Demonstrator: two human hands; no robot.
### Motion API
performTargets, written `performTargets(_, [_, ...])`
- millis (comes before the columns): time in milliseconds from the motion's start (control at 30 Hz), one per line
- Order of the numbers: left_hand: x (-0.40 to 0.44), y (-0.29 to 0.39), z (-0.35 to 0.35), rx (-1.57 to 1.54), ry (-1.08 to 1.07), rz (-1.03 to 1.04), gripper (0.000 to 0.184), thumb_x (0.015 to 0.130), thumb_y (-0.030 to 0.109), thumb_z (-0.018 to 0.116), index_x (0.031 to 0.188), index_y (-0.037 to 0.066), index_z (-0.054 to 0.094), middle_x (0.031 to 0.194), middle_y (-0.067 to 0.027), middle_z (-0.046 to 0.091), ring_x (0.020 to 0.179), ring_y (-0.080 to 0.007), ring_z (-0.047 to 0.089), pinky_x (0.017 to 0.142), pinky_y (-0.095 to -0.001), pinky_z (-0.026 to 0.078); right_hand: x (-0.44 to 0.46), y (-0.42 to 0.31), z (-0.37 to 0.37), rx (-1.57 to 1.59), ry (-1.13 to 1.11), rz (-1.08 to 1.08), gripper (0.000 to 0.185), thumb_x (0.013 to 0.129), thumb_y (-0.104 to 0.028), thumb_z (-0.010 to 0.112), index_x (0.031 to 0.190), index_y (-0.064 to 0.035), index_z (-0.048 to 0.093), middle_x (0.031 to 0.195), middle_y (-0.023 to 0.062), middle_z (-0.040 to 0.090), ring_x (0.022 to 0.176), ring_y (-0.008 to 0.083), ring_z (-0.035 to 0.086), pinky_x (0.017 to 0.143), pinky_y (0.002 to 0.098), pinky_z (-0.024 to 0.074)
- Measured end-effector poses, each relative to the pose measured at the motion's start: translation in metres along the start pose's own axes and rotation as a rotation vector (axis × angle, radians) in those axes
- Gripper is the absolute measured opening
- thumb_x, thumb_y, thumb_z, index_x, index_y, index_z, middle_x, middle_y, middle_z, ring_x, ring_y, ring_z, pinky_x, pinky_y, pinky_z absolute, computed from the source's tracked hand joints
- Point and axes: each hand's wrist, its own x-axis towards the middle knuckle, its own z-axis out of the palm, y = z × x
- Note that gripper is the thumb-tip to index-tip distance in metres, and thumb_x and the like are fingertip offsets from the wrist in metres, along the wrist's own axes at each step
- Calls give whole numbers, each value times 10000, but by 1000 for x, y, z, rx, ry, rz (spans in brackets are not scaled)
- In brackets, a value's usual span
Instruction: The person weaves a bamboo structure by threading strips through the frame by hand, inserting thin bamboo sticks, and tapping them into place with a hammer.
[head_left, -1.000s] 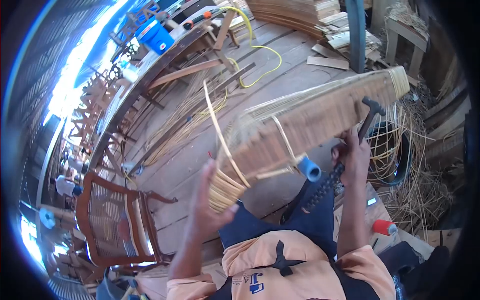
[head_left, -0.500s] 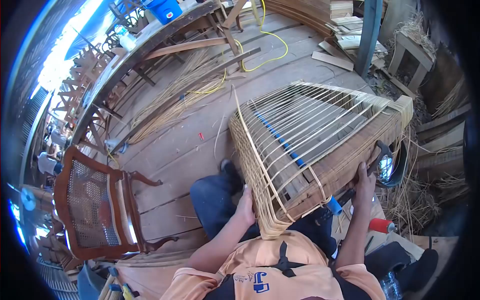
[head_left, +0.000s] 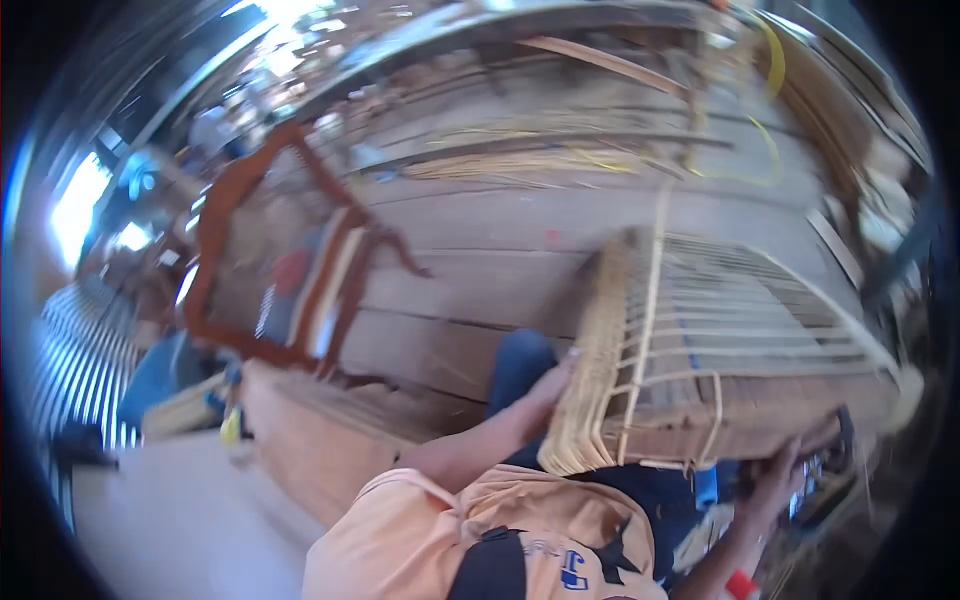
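Note:
A wooden seat frame (head_left: pixel 790 405) strung with pale cane strands rests tilted across my lap. Its left side is densely woven, while spaced strands cross the opening. My left hand (head_left: pixel 562 378) grips that woven side, its fingers mostly hidden behind the edge. At the front rail, my right hand (head_left: pixel 775 478) holds on from below, partly blurred. Close to the right hand, a dark curved object (head_left: pixel 846 428) sits against the rail's right end; its kind is unclear. A blue tube (head_left: pixel 706 486) pokes out under the rail.
To the left stands a wooden chair (head_left: pixel 215 250) with a caned back. Long cane strands (head_left: pixel 500 160) lie on the plank floor (head_left: pixel 450 270) near a yellow cord (head_left: pixel 765 150). A workbench (head_left: pixel 480 25) runs along the back. Something red (head_left: pixel 740 585) is beside my right forearm.
The view has swung left, so the chair and seat frame appear farther right and the picture is blurred. Both hands remain on the frame, which appears turned slightly.

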Motion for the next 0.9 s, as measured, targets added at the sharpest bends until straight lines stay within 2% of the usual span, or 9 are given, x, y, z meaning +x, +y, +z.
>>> performTargets(133, [-16,9,14,-65,71,-16,560,982,482,301,1298,57,483,1148,-72,623,992,-172,599,931,-308,446,16,-12,20,-144,-213,25,408,876,-443,604,834,-49,509,574,-14,423,463,91,393,422,233,293])
performTargets(233, [-18,-13,9,-209,116,-7,596,966,523,307,1293,58,484,1174,-89,610,1044,-200,584,955,-338,434,30,-9,35,-181,-292,-11,434,874,-460,602,857,-33,525,582,-13,447,464,87,410,422,240,317])
performTargets(267, [-20,-21,20,-207,199,-27,612,958,540,314,1294,56,481,1182,-98,604,1057,-210,580,965,-341,428,57,-1,31,-279,-294,18,462,870,-440,615,994,3,573,672,2,516,518,83,443,453,242,330])
performTargets(300, [-9,-48,24,-247,234,-19,637,946,564,316,1291,55,483,1183,-105,602,1068,-224,575,971,-344,424,76,6,37,-68,-260,20,475,870,-442,616,1019,7,570,694,7,531,530,93,456,460,247,340])
performTargets(400, [-16,-78,77,-262,355,-118,712,912,642,287,1298,75,476,1221,-119,575,1107,-255,557,997,-385,401,145,11,29,-80,-274,140,358,860,-454,625,840,-103,554,598,-41,468,456,81,418,409,232,304])
performTargets(467, [13,-118,72,-456,29,-217,761,892,688,226,1316,100,457,1265,-126,545,1158,-266,526,1019,-438,370,195,11,20,-193,-321,171,391,851,-481,625,627,-225,431,471,-98,331,361,44,331,341,212,227])
performTargets(500, [23,-128,67,-370,-23,-306,791,881,708,174,1334,114,433,1309,-134,507,1207,-279,486,1038,-470,341,214,14,21,-202,-341,190,386,851,-491,619,637,-221,445,479,-94,346,368,45,341,345,214,231])
performTargets(733, [64,-160,89,-450,-111,-406,757,888,696,152,1361,155,389,1355,-92,458,1248,-262,436,1040,-465,337,293,37,11,-260,-513,191,305,895,-436,567,727,-182,544,524,-81,426,399,48,402,366,200,295])
performTargets(900, [65,-164,92,-434,-67,-438,765,884,700,139,1367,162,388,1384,-77,437,1273,-257,414,1064,-462,311,315,68,-2,-208,-417,344,306,883,-437,581,724,-179,540,523,-76,425,398,55,396,368,212,300])
